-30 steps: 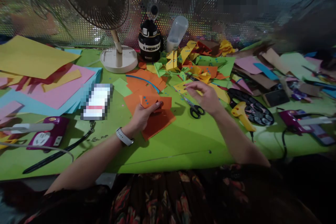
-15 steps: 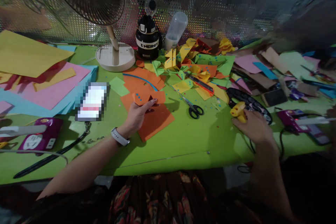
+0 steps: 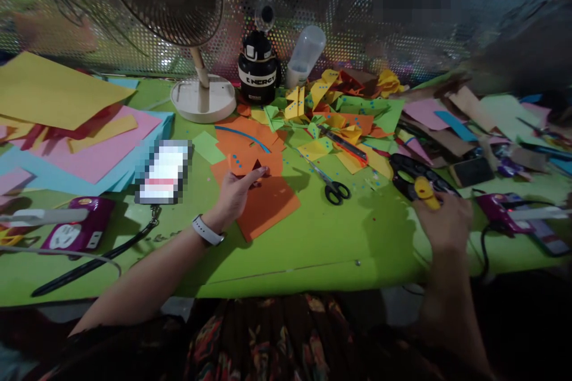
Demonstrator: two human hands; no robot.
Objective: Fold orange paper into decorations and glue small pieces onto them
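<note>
head view: folded orange paper (image 3: 273,162) in the left hand (image 3: 233,195), yellow tool (image 3: 426,191) in the right hand (image 3: 443,221), hands well apart
the paper's near mid-frame, pinched between left thumb and fingers, over a flat orange sheet (image 3: 272,211), can't tell if they touch. right hand's at center right, wrapped round the tool's handle, just beside a black tray (image 3: 401,168). scissors (image 3: 337,192) lie between the two hands, touching neither.
</note>
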